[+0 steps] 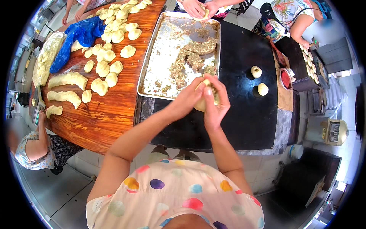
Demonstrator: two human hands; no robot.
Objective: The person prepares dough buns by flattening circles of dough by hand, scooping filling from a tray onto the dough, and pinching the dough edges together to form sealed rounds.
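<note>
My left hand and my right hand meet over the near right corner of a metal tray. Between them they hold a piece of dough, with brownish filling showing in its opening. Fingers of both hands curl round its edge, and the thumbs lie close to the opening. Beyond my hands, the shallow tray carries a curved heap of chopped filling and scattered crumbs. Two round filled buns, a farther one and a nearer one, rest on the black worktop to the right.
Many dough pieces, thicker dough strips and blue plastic cover the wooden table at left. A bowl of red stuff stands at the right edge. Co-workers' hands work dough across the tray; others work at both sides.
</note>
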